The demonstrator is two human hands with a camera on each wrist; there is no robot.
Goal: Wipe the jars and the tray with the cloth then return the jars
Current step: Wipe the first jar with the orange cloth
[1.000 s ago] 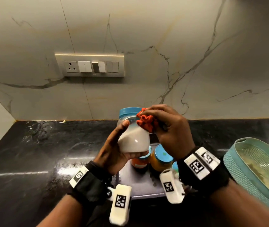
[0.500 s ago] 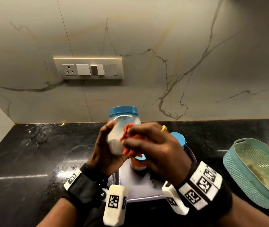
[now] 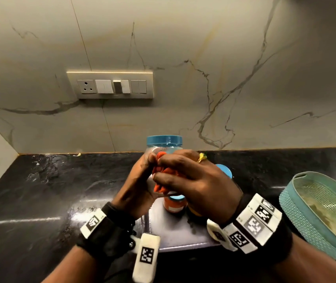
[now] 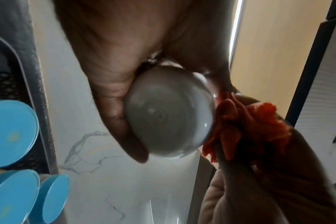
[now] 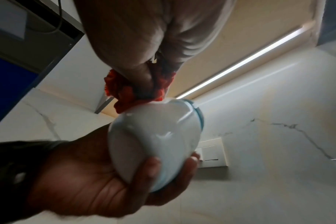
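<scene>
My left hand (image 3: 137,190) grips a clear jar of white powder (image 3: 164,147) with a blue lid, held upright above the tray; its round base (image 4: 169,112) faces the left wrist view. My right hand (image 3: 191,180) pinches a bunched orange cloth (image 3: 163,176) and presses it on the jar's near side (image 5: 155,136); the cloth (image 5: 128,94) touches the jar's shoulder. Below the hands a grey metal tray (image 3: 173,233) holds a jar of orange-red powder (image 3: 175,204) and other blue-lidded jars (image 3: 224,170), partly hidden by my right hand.
A teal plastic basket (image 3: 314,213) lies on the black counter (image 3: 40,190) to the right of the tray. The marble wall with a switch panel (image 3: 110,85) stands just behind. A side wall closes the counter's left end.
The right hand with the cloth has slid down from the jar's lid to its near side. The left hand has turned the jar upright and raised it slightly.
</scene>
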